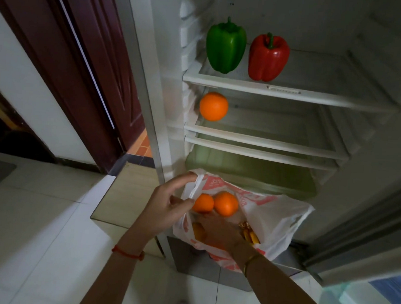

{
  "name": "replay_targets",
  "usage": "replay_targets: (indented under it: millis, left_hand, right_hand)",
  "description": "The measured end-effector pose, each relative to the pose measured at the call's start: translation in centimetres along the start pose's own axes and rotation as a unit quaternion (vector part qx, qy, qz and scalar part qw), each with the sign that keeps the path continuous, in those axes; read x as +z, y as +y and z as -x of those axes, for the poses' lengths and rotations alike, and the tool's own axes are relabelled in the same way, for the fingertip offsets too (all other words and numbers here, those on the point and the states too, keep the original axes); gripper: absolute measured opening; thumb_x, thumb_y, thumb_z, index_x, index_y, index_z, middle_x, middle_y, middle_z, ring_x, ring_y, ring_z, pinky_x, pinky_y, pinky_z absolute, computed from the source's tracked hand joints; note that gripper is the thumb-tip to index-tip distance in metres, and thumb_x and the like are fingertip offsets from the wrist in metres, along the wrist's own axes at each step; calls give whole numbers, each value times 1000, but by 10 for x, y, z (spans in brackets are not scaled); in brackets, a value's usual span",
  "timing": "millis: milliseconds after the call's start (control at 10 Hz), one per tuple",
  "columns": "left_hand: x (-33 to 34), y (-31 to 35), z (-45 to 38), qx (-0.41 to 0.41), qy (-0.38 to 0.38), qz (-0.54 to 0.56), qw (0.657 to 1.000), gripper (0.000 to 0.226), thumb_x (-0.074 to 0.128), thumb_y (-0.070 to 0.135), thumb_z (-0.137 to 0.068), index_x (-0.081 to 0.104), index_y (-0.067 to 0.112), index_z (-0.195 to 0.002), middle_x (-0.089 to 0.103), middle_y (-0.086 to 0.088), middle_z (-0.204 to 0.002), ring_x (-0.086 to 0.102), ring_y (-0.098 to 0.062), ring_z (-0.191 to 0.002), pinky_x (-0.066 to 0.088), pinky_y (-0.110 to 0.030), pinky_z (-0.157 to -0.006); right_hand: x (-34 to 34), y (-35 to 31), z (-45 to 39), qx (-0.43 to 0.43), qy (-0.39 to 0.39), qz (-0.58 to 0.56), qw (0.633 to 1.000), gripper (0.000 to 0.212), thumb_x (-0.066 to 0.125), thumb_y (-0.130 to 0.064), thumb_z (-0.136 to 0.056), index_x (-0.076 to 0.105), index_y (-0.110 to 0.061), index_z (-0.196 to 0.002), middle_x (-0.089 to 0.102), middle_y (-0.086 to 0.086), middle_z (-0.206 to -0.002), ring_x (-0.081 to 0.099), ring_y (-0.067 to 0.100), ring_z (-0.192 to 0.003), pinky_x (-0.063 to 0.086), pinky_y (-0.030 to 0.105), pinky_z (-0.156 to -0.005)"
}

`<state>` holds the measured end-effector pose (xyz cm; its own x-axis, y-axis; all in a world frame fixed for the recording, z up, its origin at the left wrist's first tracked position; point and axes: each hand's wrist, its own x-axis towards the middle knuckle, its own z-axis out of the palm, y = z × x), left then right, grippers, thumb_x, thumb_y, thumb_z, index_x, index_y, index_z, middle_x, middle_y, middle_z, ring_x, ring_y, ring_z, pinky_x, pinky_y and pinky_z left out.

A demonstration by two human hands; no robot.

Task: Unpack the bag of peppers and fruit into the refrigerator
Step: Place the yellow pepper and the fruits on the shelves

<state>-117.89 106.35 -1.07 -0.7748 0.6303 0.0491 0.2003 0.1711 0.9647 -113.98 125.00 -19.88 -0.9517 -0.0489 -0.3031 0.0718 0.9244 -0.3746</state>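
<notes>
A white plastic bag with red print (278, 214) hangs open in front of the refrigerator's lower part. My left hand (167, 204) pinches the bag's left handle. My right hand (215, 231) is inside the bag, just below two oranges (225, 203); whether it grips anything I cannot tell. A yellow-orange item (251, 236) lies in the bag beside my wrist. On the upper shelf (317, 96) stand a green pepper (225, 46) and a red pepper (267, 58). One orange (213, 106) rests at the left of the shelf below.
The refrigerator door (378, 235) stands open at the right. Two more glass shelves (266, 149) and a greenish drawer (252, 172) sit under the orange. A dark wooden door (82, 60) is at the left. White floor tiles lie below.
</notes>
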Motion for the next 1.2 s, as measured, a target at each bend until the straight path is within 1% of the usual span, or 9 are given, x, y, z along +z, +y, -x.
replay_targets:
  millis: [100, 300, 400, 500, 600, 700, 900, 1100, 1200]
  left_hand:
    - [1, 0, 0, 4, 2, -2, 1000, 48, 63, 22, -75, 55, 45, -116, 59, 25, -127, 63, -17, -71, 58, -37, -68]
    - [5, 1, -4, 10, -2, -13, 1000, 49, 60, 16, -76, 56, 38, -120, 57, 16, -133, 52, -9, -52, 47, -21, -56]
    - [8, 3, -8, 17, -5, -12, 1000, 49, 61, 13, -79, 55, 40, -120, 58, 25, -128, 66, -33, -76, 57, -34, -63]
    - [12, 5, -12, 18, -3, 1, 1000, 49, 63, 8, -83, 59, 34, -124, 59, 26, -127, 67, -37, -85, 57, -47, -71]
    - [18, 11, -19, 21, -5, 8, 1000, 48, 61, 1, -87, 59, 27, -128, 58, 13, -134, 68, -16, -86, 57, -41, -72]
    - [26, 21, -25, 25, -7, 10, 1000, 49, 61, 2, -89, 56, 38, -121, 55, 22, -127, 62, 10, -95, 57, -30, -80]
    - [35, 22, -43, 27, -17, 10, 999, 52, 57, 2, -90, 57, 42, -124, 63, 13, -124, 69, -11, -94, 59, -47, -80]
    - [41, 33, -52, 34, -20, 19, 999, 48, 61, 6, -88, 55, 46, -113, 61, 20, -122, 56, -8, -121, 50, -37, -102]
    - [41, 31, -54, 31, -18, 16, 999, 46, 61, 7, -89, 56, 42, -118, 60, 18, -125, 53, -9, -126, 48, -28, -102]
  right_hand:
    - [-11, -16, 11, 20, -2, 32, 999, 68, 65, -40, -85, 37, -24, -145, 40, 8, -149, 39, 32, -136, 34, 48, -112]
    - [-1, -7, 12, 28, 31, -33, 999, 74, 60, -46, -82, 30, -27, -147, 37, 5, -150, 39, 28, -137, 35, 46, -113]
    - [-20, -7, 23, 31, 47, -96, 994, 66, 54, -48, -84, 29, -34, -144, 38, -11, -144, 41, 18, -135, 34, 39, -114]
    - [-47, 0, 30, 56, 112, -149, 981, 81, 79, -50, -69, 39, -35, -137, 46, -12, -136, 49, 12, -124, 42, 32, -106]
    - [-77, 8, 48, 65, 170, -247, 952, 70, 86, -46, -63, 44, -42, -119, 54, -13, -122, 54, 6, -110, 45, 24, -96]
    - [-113, 14, 68, 83, 224, -271, 932, 72, 80, -49, -60, 48, -31, -122, 56, -4, -118, 57, 13, -103, 50, 26, -84]
    - [-201, 1, 113, 71, 338, -337, 876, 64, 85, -36, -68, 52, -19, -121, 59, -4, -110, 62, 14, -96, 53, 23, -73]
    - [-300, -19, 126, 44, 566, -294, 769, 56, 76, -41, -73, 56, -18, -120, 63, -2, -109, 60, 9, -89, 50, 18, -73]
    - [-341, -16, 112, 88, 642, -214, 731, 60, 73, -46, -70, 56, -13, -118, 57, 3, -111, 58, 20, -99, 49, 30, -84]
